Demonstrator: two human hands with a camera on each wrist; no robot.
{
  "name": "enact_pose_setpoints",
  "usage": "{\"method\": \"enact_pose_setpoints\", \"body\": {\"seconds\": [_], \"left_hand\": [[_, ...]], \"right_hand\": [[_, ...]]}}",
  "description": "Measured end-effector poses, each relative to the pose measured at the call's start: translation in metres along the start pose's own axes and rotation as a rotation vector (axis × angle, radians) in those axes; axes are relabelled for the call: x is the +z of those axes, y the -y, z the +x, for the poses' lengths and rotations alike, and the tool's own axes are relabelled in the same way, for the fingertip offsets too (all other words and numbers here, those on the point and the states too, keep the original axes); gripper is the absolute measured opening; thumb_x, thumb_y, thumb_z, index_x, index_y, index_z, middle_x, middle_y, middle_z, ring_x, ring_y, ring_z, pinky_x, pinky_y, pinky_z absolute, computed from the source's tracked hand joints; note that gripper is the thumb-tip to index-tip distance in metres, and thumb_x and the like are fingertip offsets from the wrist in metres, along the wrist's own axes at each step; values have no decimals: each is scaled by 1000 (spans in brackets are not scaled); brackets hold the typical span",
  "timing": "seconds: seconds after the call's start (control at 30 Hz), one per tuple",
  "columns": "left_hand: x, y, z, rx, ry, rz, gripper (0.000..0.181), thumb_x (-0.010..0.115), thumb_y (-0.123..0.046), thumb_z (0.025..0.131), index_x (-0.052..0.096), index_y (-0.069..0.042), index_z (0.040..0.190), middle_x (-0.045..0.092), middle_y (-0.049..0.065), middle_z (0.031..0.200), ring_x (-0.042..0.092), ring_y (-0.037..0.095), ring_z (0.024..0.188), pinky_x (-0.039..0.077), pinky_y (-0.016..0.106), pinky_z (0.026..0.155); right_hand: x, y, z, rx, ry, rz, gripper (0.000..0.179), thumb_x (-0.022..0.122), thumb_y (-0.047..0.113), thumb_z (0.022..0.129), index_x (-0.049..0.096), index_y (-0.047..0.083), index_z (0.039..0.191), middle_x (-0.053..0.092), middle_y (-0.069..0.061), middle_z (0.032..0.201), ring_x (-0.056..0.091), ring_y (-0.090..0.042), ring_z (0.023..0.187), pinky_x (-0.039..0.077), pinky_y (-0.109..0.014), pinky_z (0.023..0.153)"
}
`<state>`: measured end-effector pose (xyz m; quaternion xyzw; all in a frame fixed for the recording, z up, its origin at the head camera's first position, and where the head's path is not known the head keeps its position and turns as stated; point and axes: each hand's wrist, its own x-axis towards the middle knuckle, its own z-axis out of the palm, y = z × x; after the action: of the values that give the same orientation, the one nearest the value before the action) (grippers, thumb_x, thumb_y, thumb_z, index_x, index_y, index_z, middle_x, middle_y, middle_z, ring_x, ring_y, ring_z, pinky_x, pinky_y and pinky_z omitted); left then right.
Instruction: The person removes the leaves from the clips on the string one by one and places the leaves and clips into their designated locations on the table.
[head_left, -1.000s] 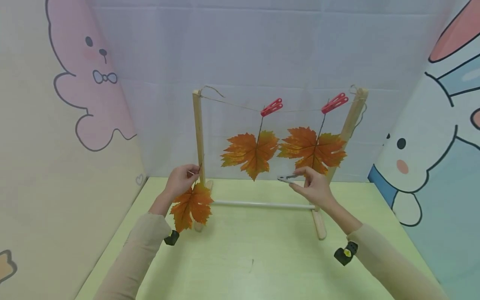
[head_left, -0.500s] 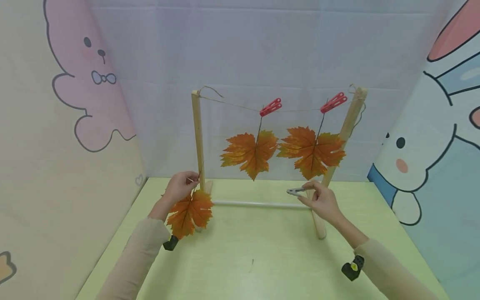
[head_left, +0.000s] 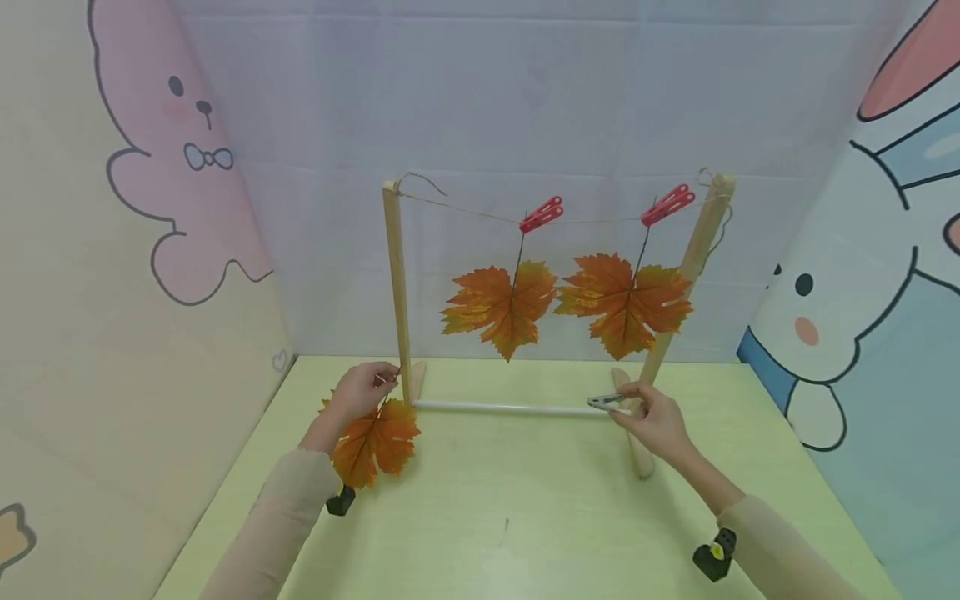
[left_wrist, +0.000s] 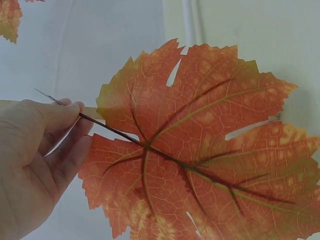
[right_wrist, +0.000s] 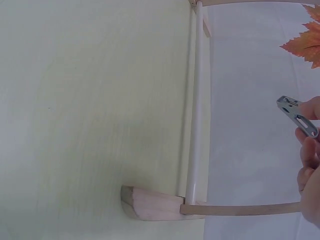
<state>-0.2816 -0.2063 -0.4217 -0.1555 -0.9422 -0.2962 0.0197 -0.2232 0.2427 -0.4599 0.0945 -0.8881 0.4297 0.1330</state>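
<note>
Both lower now, left hand pinches a leaf stem, right hand a clip; hanging likely needs both at the string.

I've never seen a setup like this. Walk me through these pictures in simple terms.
There is no machine doing the work, just a person's left hand and right hand, both bare. The wide picture is taken from the head, looking forward and down; each close-up is taken from one wrist. On the table stands a wooden frame with a string across its top. Two red clips hold two leaves there. The left hand pinches a third leaf by its stem; the right hand holds a grey clip.
</note>
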Motion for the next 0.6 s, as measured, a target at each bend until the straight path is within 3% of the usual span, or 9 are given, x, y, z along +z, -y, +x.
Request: {"method": "enact_pose_setpoints", "body": {"seconds": [0.27,0.43,0.6], "left_hand": [[13,11,-12,-10,26,47,17,59,-3,86,66,-2,102,66,9,88,62,24,79,50,36,66],[16,18,-19,4,19,111,15,60,-1,84,67,-2,98,67,9,86,63,27,79,50,39,68],[22,30,-22,-24,48,147,16,60,-2,84,67,-4,99,67,8,87,62,25,79,50,38,68]], "right_hand": [[8,-18,-13,-11,-23,-22,29,73,5,72,61,0,98,64,-18,89,36,1,45,31,-22,37],[13,-24,-18,3,-47,-42,28,74,7,72,62,2,96,64,-16,88,37,1,47,31,-21,39],[19,-28,-23,47,-34,-40,28,74,9,72,61,1,96,64,-16,90,38,1,47,32,-21,40]]}}
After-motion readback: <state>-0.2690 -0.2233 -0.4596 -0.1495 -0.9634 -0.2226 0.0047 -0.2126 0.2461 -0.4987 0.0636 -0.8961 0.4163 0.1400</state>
